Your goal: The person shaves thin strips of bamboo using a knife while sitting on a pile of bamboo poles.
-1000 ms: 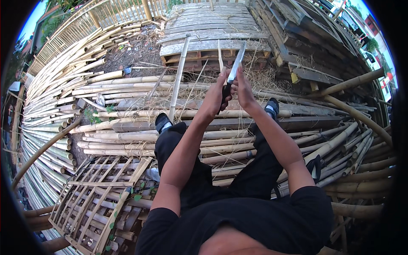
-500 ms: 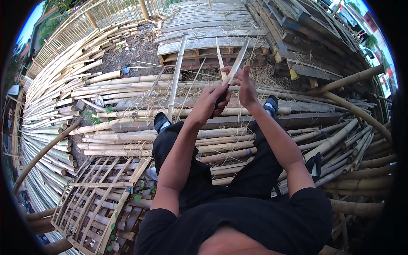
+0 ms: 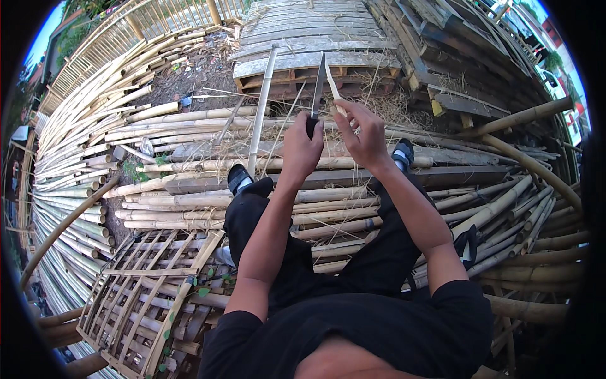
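Note:
My left hand [image 3: 302, 150] is wrapped round the black handle of a long knife [image 3: 319, 85], its blade pointing away from me. To the right, my right hand [image 3: 366, 136] pinches a thin pale bamboo strip [image 3: 332, 82] between thumb and fingers. The strip's upper end leans toward the blade; whether the two touch I cannot tell. Left of the knife, a long split bamboo slat [image 3: 260, 117] stands slanted, its top by the wooden pallet [image 3: 312, 63]. Below my hands lie several bamboo poles [image 3: 334, 210], between my sandalled feet.
Many bamboo poles [image 3: 69, 196] fan out along the left. A woven bamboo lattice [image 3: 145, 297] lies at lower left. Stacked timber pallets [image 3: 454, 69] rise at far right, with crossed poles [image 3: 530, 161] below them. A bamboo fence [image 3: 158, 28] closes the back left.
My hands have drawn apart. The knife has swung leftward from its slant across the strip to nearly upright. My right hand, spread beside the blade before, now grips the strip.

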